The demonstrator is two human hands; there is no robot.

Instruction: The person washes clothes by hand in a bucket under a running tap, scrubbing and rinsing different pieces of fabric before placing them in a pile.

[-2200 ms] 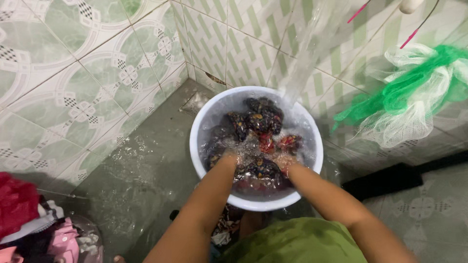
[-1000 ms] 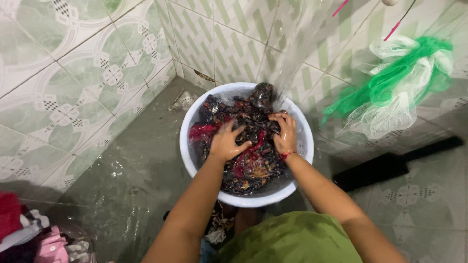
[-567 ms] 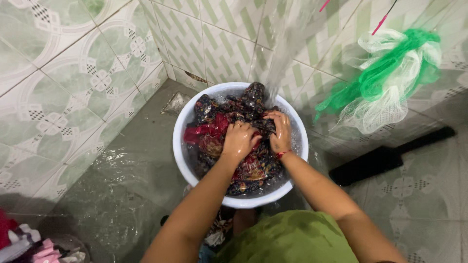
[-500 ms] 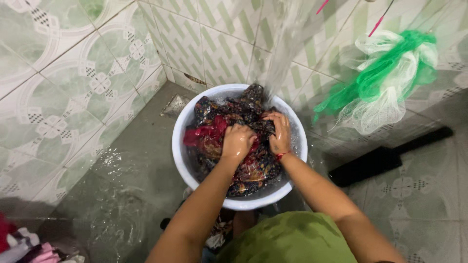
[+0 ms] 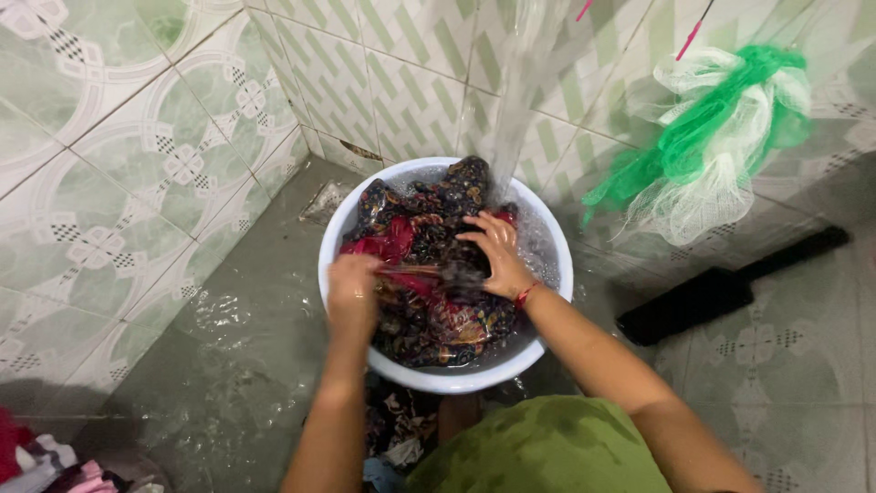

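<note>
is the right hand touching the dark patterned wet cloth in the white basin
Touching: the head view shows the right hand pressed flat on the dark patterned wet cloth.

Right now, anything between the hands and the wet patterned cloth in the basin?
Nothing visible. The left hand and the right hand both lie directly on the dark patterned cloth inside the white basin. A stream of water falls at the basin's far side, beside the right hand.

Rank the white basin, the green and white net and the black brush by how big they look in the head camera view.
Largest to smallest:
1. White basin, clearly the largest.
2. Green and white net.
3. Black brush, though it lies farther off, so second and third places are unsure.
</note>
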